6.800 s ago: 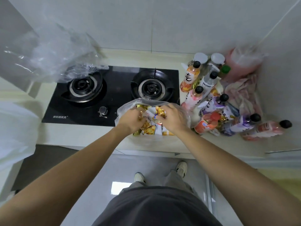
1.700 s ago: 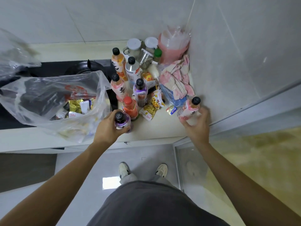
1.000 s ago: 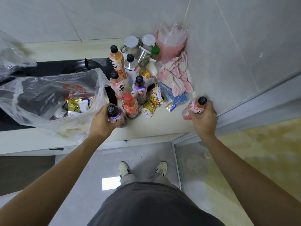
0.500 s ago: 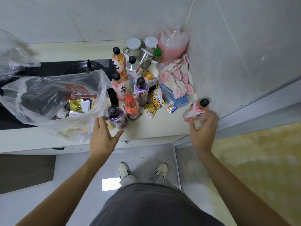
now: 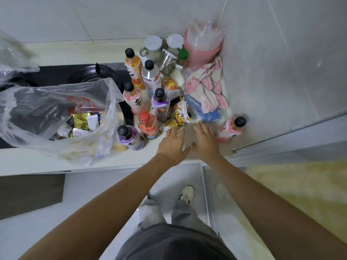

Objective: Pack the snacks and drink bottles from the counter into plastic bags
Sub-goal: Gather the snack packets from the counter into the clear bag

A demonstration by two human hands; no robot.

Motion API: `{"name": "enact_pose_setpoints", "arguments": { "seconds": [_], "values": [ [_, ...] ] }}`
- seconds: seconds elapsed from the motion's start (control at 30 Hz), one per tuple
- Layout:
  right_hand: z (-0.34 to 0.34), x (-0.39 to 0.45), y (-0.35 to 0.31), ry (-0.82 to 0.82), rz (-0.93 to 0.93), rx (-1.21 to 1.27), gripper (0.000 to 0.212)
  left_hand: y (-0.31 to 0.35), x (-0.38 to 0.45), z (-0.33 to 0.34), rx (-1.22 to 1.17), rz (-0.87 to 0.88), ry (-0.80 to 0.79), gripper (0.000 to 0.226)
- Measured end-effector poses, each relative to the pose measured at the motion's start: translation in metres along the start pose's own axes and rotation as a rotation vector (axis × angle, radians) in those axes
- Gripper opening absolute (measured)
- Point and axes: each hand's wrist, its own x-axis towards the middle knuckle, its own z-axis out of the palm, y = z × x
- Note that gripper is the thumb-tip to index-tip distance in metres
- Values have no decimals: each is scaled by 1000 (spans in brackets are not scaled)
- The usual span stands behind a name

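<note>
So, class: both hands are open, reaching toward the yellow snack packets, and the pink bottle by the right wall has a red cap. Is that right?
Not quite. The head view shows the pink bottle by the right wall has a black cap, not red. The rest stands: the left hand and right hand are open, reaching toward the yellow snack packets.

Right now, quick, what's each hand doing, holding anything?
Left hand: open, fingers straight, holding nothing, reaching toward the yellow snack packets.
Right hand: open, holding nothing.
</note>
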Motion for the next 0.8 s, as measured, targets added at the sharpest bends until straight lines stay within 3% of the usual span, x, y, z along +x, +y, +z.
{"name": "enact_pose_setpoints", "arguments": {
  "seconds": [0.23, 0.43, 0.67, 0.8],
  "values": [
    [8, 27, 20, -197, -60, -137, 75, -6, 53, 9, 111, -206, -178, 59],
    [26, 4, 25, -108, -134, -108, 72, -12, 33, 24, 134, -201, -155, 63],
    [26, -4, 18, -3, -123, -25, 46, -7, 8, 43, 192, -167, 0, 70],
    [28, 4, 14, 23, -142, -56, 37, -10, 27, 42, 172, -210, -15, 67]
  ]
}}
